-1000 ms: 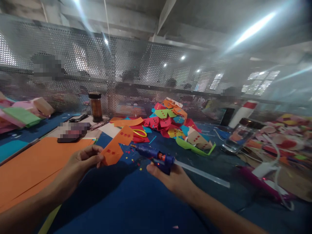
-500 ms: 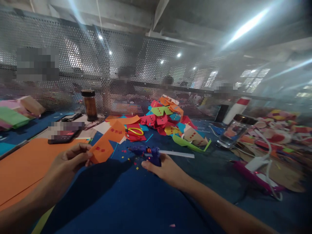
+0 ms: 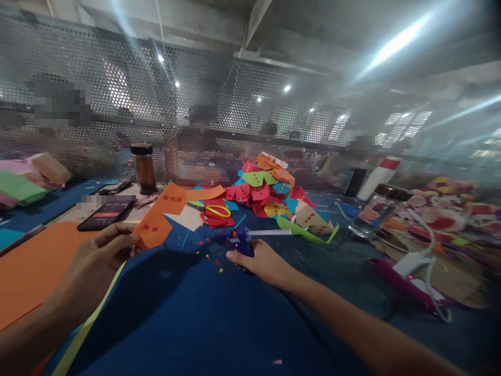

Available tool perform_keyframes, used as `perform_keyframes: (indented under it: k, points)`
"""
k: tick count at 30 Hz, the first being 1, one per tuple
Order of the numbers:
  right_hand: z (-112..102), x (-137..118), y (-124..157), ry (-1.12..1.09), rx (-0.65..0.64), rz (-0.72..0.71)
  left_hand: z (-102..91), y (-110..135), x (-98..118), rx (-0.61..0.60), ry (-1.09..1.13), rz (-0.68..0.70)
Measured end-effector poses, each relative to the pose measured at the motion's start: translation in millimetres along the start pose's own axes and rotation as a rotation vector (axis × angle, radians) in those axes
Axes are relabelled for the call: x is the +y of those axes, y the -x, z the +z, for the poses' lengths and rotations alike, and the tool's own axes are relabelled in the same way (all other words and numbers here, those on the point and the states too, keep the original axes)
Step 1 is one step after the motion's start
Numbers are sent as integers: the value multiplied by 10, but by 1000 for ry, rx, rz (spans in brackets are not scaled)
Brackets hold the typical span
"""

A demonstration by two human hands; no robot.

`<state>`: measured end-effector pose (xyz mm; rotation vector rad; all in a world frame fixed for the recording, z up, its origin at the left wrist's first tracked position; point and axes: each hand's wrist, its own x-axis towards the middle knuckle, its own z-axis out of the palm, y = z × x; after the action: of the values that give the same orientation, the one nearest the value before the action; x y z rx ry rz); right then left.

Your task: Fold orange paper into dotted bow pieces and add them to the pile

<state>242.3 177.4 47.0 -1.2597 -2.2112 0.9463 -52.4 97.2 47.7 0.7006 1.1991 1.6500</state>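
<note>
- The orange cut paper (image 3: 156,213), notched along one edge and marked with small red squares, is held up left of centre, above the table (image 3: 195,324).
- Your left hand (image 3: 94,258) pinches its lower corner, thumb and fingers closed on it.
- Your right hand (image 3: 266,263) is wrapped around the handle of a blue glue gun (image 3: 240,239); its nozzle points left, apart from the paper. A pale glue stick (image 3: 272,232) juts from its back.
- Just beyond the gun lie yellow-handled scissors (image 3: 219,211).
- Behind is a heap of colourful cut papers (image 3: 262,193).
- Near your left hand: a phone (image 3: 107,213) and orange sheets (image 3: 35,266).
- Farther right, a clear bottle (image 3: 378,214).
- At the back, a perforated panel (image 3: 223,89).
</note>
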Motion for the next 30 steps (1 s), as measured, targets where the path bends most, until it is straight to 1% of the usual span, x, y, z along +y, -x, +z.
perform_keyframes:
  k: [4, 8, 17, 20, 23, 30]
  points:
    - [-5, 9, 28, 64, 34, -3, 3, 2, -19, -26, -21, 30]
    - [-28, 3, 57, 149, 63, -14, -3, 0, -44, -30, -25, 24]
    - [-25, -19, 28, 268, 39, -23, -66, -38, -96, -64, -58, -12]
    - [-16, -26, 22, 292, 33, -15, -61, -36, -94, -59, -61, -1]
    - [-12, -33, 21, 312, 35, -7, -43, -30, -93, -57, -48, -27]
    - [-7, -36, 18, 362, 48, 3, -59, -64, -137, -15, -67, -21]
